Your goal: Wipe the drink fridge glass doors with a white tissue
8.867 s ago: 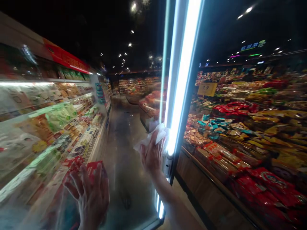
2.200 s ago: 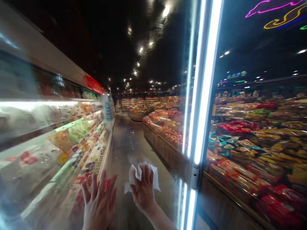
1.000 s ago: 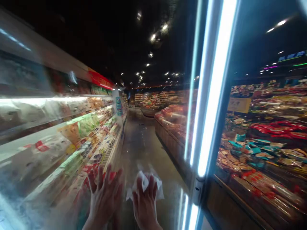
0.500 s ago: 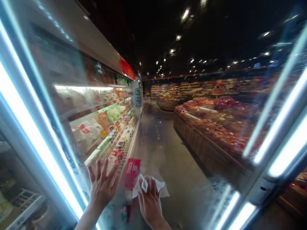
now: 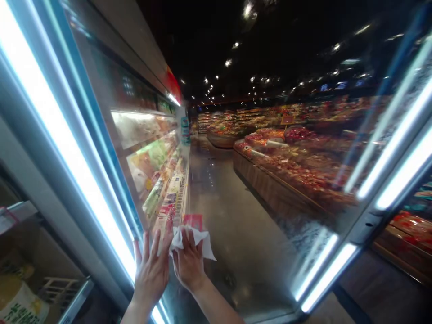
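Packaged food shelves (image 5: 153, 168) left behind glass door (image 5: 243, 252) — aisle (image 5: 219, 189) between — bulk food counter (image 5: 280, 180) right

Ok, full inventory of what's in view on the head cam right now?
glass door: one, clear, under both hands
wipe: one, white, crumpled under right hand on the glass
red packet: one, red, just above the hands, seen through the glass
chiller shelves: several, mixed packets, left of the aisle
bulk food counter: one, wood-fronted, reddish-orange goods, right of the aisle
light strips: several, blue-white, along the door frames
floor: one, shiny grey, down the aisle
left hand: one, spread flat on the glass
right hand: one, pressing the wipe on the glass
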A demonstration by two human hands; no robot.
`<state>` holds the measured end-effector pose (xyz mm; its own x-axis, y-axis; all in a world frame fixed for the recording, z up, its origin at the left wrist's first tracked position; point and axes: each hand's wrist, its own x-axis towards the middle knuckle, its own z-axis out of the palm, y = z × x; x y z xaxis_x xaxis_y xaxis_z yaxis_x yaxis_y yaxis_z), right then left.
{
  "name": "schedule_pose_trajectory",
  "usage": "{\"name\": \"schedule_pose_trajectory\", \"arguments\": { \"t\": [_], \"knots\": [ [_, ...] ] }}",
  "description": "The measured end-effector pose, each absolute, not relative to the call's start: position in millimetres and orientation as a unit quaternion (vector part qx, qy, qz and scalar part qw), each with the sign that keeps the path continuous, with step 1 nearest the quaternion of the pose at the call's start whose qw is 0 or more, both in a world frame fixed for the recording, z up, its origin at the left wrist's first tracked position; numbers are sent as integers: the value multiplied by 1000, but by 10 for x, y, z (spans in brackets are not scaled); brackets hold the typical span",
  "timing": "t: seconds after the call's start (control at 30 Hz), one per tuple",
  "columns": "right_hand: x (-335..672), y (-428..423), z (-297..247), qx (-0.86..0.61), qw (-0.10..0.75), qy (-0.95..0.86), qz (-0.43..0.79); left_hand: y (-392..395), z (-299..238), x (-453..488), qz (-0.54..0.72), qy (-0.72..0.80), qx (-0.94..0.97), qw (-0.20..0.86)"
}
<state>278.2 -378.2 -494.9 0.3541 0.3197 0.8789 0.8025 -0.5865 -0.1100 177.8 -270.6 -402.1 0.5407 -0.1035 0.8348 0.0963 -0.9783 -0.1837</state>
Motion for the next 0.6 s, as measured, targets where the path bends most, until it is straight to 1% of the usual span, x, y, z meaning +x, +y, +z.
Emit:
{"name": "schedule_pose_trajectory", "arguments": {
  "t": [0.2, 0.4, 0.47, 0.6],
  "knots": [
    [2683, -3915, -4975, -761, 248, -356, -482, -2662, -3965, 1759, -478, 1, -874, 90],
    [2943, -3887, -4151, -807, 259, -265, -460, -2705, -4004, 1775, -478, -6, -876, 59],
    [2964, -3919, -4193, -797, 247, -278, -476, -2692, -4036, 1770, -478, -1, -876, 60],
    [2851, -4035, -4567, -784, 234, -292, -496, -2672, -4048, 1792, -481, 11, -874, 69]
  ]
}}
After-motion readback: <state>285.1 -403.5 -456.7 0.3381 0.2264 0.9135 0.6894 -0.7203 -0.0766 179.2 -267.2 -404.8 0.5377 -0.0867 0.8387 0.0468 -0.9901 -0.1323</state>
